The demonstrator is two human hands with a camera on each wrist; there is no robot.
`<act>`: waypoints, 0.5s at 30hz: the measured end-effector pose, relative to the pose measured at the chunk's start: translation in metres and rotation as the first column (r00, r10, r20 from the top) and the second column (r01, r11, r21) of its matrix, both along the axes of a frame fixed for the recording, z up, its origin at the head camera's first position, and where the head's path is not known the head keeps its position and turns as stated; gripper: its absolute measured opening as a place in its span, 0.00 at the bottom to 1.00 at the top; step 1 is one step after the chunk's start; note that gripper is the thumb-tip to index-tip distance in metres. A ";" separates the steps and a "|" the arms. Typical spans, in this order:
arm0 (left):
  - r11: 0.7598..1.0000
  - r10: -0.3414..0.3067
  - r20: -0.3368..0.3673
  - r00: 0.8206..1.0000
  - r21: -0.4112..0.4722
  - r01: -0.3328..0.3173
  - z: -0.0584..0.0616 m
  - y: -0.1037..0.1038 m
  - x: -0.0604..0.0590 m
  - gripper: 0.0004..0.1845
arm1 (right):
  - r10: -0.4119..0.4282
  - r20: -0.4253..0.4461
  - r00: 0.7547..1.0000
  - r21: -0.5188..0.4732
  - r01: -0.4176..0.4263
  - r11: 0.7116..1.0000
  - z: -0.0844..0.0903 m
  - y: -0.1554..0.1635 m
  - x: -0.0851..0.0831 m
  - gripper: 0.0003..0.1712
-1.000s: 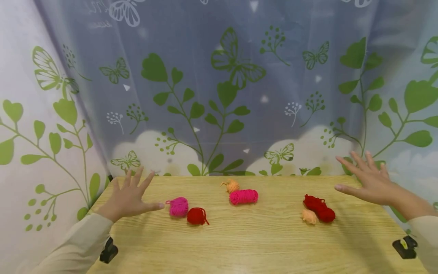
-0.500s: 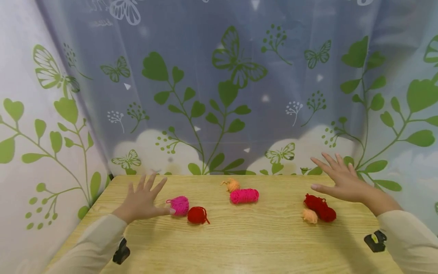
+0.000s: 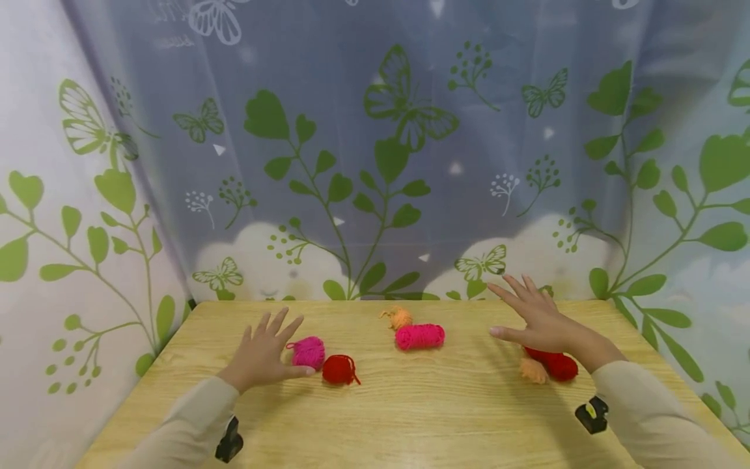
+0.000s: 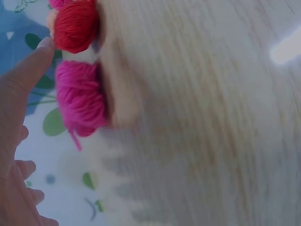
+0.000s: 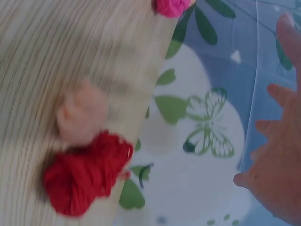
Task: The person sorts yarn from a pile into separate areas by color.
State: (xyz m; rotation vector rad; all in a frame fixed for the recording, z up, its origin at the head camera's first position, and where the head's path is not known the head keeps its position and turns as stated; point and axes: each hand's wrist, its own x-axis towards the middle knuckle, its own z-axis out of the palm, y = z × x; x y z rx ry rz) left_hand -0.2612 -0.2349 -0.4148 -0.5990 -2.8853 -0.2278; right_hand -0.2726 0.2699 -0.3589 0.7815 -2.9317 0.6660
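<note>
Several small yarn bundles lie on a wooden table (image 3: 410, 417). My left hand (image 3: 266, 348) hovers open with fingers spread, just left of a pink yarn ball (image 3: 307, 352) (image 4: 81, 98) and a red yarn ball (image 3: 338, 369) (image 4: 75, 26); its thumb tip is close to the pink one. My right hand (image 3: 536, 316) is open, fingers spread, above a dark red yarn skein (image 3: 553, 363) (image 5: 84, 174) and a small peach yarn tuft (image 3: 532, 370) (image 5: 81, 112). A pink yarn skein (image 3: 419, 336) and an orange yarn tuft (image 3: 400, 317) lie at the middle back. Neither hand holds anything.
A curtain (image 3: 375, 163) printed with green leaves and butterflies hangs close behind and beside the table. Black wrist camera mounts (image 3: 590, 415) show on both sleeves. Bare wood stretches across the table's front half.
Both hands have moved inward toward the middle: the left one right up to the pink ball, the right one leftward over the dark red skein. The yarn has not moved.
</note>
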 end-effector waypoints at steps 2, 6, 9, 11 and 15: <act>1.000 -0.003 -0.005 1.000 0.011 0.003 -0.006 0.002 -0.002 0.53 | 0.014 0.001 1.000 -0.001 -0.014 1.000 -0.003 -0.009 -0.002 0.46; 1.000 0.004 0.003 1.000 0.028 -0.004 -0.017 0.004 -0.004 0.53 | 0.045 0.016 0.999 -0.013 -0.044 0.999 -0.011 -0.028 -0.007 0.47; 0.999 0.007 0.018 1.000 0.043 -0.008 -0.023 0.006 -0.006 0.53 | 0.059 0.039 0.997 -0.024 -0.058 0.998 -0.019 -0.041 -0.009 0.47; 0.999 0.006 0.022 1.000 0.053 -0.007 -0.026 0.007 -0.007 0.52 | 0.067 0.047 0.997 -0.029 -0.066 0.997 -0.025 -0.050 -0.011 0.48; 0.996 -0.018 0.019 1.000 0.085 0.017 -0.034 0.009 -0.010 0.51 | 0.084 0.056 0.995 -0.042 -0.081 0.996 -0.038 -0.064 -0.016 0.49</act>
